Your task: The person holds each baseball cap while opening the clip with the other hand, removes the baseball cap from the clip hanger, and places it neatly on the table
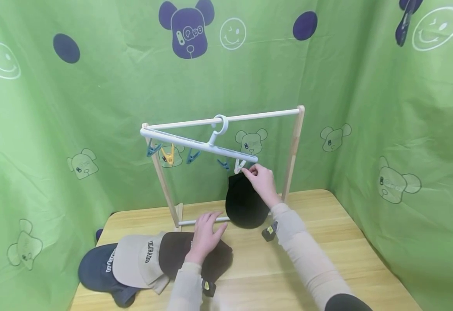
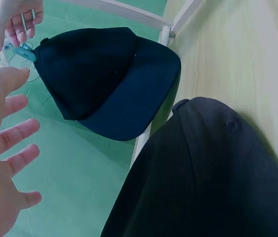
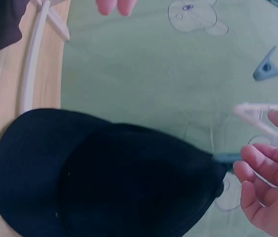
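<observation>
A black cap (image 1: 247, 203) hangs brim down from a teal clip (image 3: 226, 158) near the right end of a pale blue clip hanger (image 1: 195, 143). My right hand (image 1: 263, 181) is at that clip, its fingertips beside the teal handle. In the right wrist view, thumb and fingers stand apart, with a white clip (image 3: 257, 109) near the thumb. My left hand (image 1: 206, 235) has its fingers spread, with nothing in them. It is over a dark brown cap (image 1: 172, 255) on the table; in the left wrist view its fingers are apart from the hanging cap (image 2: 94, 74).
The hanger hooks onto a wooden rack (image 1: 294, 147) with a white top bar. Several clips, including a yellow clip (image 1: 169, 154), hang along it. A beige cap (image 1: 133, 259) and a navy cap (image 1: 94, 268) overlap at the table's left. Green cloth (image 1: 106, 86) encloses the table.
</observation>
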The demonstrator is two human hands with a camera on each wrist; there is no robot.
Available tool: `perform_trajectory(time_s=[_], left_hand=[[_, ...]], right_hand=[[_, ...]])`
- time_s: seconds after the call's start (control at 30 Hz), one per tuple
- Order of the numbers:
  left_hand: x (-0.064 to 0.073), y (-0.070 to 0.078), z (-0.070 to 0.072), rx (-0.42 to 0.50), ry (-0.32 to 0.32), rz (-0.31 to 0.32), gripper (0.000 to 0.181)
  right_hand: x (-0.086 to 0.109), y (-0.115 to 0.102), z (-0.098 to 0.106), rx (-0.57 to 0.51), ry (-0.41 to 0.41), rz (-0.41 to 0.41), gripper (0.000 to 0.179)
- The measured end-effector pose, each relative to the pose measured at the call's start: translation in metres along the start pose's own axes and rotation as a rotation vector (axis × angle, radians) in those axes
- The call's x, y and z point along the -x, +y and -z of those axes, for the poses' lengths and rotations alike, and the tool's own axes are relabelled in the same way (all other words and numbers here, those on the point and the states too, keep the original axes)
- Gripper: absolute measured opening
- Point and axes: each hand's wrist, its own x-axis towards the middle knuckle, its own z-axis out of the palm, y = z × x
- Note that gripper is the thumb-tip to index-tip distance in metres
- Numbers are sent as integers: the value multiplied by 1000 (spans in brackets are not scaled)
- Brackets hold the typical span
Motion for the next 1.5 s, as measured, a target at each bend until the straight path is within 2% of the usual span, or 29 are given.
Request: perform_trajectory(time_s=[0.17, 0.27, 0.47, 0.63, 0.8, 0.97, 1.1, 1.23, 1.5], left_hand=[[-7, 2, -6, 23, 20, 12, 45], [-11, 3, -11, 25, 59, -2, 45], [-18, 9, -18, 52, 162, -41, 42], [-24, 13, -22, 74, 191, -53, 43], [-32, 16, -27, 40, 171, -29, 48], [-37, 18, -28, 14, 118, 6, 54], [-38, 19, -28, 16, 79, 31, 57], [-38, 19, -29, 3, 71, 31, 58], [-35, 20, -30, 44, 41, 46, 61]], right_hand=[[-5, 14, -1, -21, 45, -41, 38], [-7, 19, -2, -9, 48, -73, 42], [-12, 24, -2, 62, 16, -93, 56], [-14, 26, -5, 126, -34, -104, 64], [-16, 25, -7, 148, -91, -121, 61], [-17, 19, -8, 153, -87, -155, 53], [-17, 18, -7, 160, -84, -162, 49], [-16, 17, -5, 167, -94, -164, 48], [-13, 13, -1, 90, -114, -141, 44]])
